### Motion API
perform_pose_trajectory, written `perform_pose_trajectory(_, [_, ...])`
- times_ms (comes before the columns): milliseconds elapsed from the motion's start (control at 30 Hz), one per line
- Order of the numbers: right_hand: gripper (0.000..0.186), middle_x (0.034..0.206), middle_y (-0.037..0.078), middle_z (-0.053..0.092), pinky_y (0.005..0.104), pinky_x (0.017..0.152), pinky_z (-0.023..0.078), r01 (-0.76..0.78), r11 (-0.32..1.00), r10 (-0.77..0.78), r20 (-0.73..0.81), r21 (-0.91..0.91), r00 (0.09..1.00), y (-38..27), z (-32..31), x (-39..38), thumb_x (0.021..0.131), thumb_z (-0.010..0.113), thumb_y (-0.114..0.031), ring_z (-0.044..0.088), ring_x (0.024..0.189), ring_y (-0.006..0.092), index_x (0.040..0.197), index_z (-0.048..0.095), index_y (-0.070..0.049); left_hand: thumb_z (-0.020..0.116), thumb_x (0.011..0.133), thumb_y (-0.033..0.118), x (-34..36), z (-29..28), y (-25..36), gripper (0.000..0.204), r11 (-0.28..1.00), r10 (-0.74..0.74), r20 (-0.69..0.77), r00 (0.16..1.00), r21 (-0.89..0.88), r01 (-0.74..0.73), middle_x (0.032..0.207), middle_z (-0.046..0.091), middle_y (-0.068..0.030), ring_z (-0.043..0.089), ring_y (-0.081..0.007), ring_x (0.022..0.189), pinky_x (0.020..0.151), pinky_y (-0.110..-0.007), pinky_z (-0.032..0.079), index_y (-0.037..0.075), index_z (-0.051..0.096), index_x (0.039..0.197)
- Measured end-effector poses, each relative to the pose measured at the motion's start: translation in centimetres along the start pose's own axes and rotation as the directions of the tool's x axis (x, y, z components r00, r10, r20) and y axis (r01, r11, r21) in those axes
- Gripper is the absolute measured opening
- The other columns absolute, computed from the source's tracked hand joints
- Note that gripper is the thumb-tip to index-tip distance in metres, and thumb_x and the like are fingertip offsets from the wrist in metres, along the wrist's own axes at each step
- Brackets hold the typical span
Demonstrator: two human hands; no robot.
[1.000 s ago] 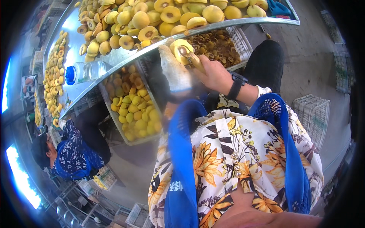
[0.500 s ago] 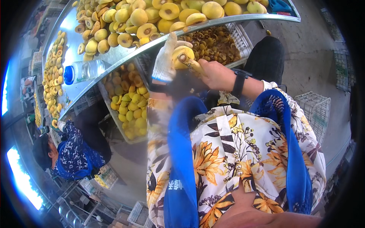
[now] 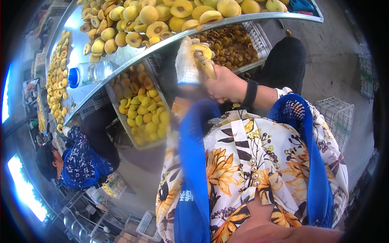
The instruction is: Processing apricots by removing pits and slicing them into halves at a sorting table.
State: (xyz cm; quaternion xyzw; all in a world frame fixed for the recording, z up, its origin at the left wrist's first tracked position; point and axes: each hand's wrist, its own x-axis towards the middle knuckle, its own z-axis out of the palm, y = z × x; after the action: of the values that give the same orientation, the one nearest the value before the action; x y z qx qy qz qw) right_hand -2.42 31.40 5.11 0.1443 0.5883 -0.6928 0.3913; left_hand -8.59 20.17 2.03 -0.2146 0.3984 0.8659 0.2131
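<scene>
My left hand (image 3: 187,65), in a white knitted glove, is closed around a yellow peach half (image 3: 202,50), its cut face toward me with the brown pit area in the middle. In my bare right hand (image 3: 227,84) is a pitting knife (image 3: 209,69) with a pale yellow handle. Its tip meets the centre of the peach half; the exact shape of the tip is hard to make out. Both hands are just off the edge of the metal table (image 3: 133,60), above the crates. Many halved peaches (image 3: 158,29) are heaped on that table.
A crate of yellow peach halves (image 3: 146,117) stands below left. Beyond my hands is a white crate (image 3: 259,42) holding brownish pit scraps (image 3: 231,45). A blue-capped water bottle (image 3: 91,73) lies on the table. At left a person (image 3: 83,158) works; a wire-like crate (image 3: 335,117) stands right.
My left hand has moved slightly right and turned with the peach half. My right hand has rolled and come lower, nearer the left wrist, with the knife still at the fruit's centre.
</scene>
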Motion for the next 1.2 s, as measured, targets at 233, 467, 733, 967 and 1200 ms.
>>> perform_pose_trajectory(233, [0.009,0.060,0.003,0.046,0.0222,0.033,0.036,-0.105,0.990,0.096,0.094,0.096,0.991,-0.4,0.0,-0.1,0.083,0.046,-0.011,0.041,0.041,0.0080,0.089,0.042,-0.005,0.044,0.089,0.035,-0.4,0.4,-0.5,0.028,0.923,0.247,-0.048,0.968,0.317,-0.219,0.081,0.060,-0.0131,0.057,-0.0237,0.061,0.047,-0.035,0.045,0.009,0.053,0.091])
perform_pose_trajectory(467, [0.003,0.060,0.003,0.045,0.0218,0.033,0.033,-0.050,0.998,0.053,0.111,-0.027,0.992,-0.3,0.4,-0.6,0.081,0.048,-0.008,0.037,0.039,0.0075,0.083,0.046,-0.006,0.044,0.090,0.031,-1.0,0.7,1.6,0.030,0.987,-0.150,0.080,0.986,0.075,0.144,0.073,0.059,-0.0179,0.057,-0.0270,0.054,0.046,-0.032,0.047,0.002,0.050,0.086])
perform_pose_trajectory(733, [0.009,0.059,0.001,0.043,0.0194,0.031,0.025,-0.205,0.905,0.063,0.357,0.374,0.932,-0.4,-0.7,-0.3,0.079,0.048,-0.002,0.032,0.036,0.0046,0.086,0.047,-0.007,0.048,0.089,0.027,-0.6,-0.3,0.6,0.029,0.978,0.176,0.076,0.981,0.104,-0.184,0.078,0.061,-0.0153,0.057,-0.0189,0.054,0.044,-0.026,0.046,-0.001,0.054,0.091])
perform_pose_trajectory(967, [0.012,0.058,0.000,0.041,0.0184,0.029,0.022,-0.365,0.806,0.058,0.553,0.465,0.831,0.3,-1.6,0.4,0.083,0.047,-0.001,0.029,0.035,0.0032,0.094,0.046,-0.007,0.048,0.088,0.016,-0.7,-0.5,0.6,0.023,0.906,0.314,0.049,0.948,0.285,-0.315,0.074,0.062,-0.0138,0.057,-0.0154,0.058,0.050,-0.023,0.047,-0.004,0.058,0.082])
perform_pose_trajectory(1200, [0.012,0.059,0.000,0.041,0.0188,0.030,0.023,-0.253,0.824,-0.008,0.457,0.506,0.890,0.2,-0.8,0.8,0.085,0.047,-0.003,0.029,0.035,0.0036,0.096,0.045,-0.007,0.042,0.087,0.049,0.5,-1.8,0.0,0.044,0.958,-0.098,-0.165,0.981,-0.281,0.048,0.076,0.058,-0.0135,0.057,-0.0277,0.058,0.048,-0.036,0.047,0.006,0.048,0.094])
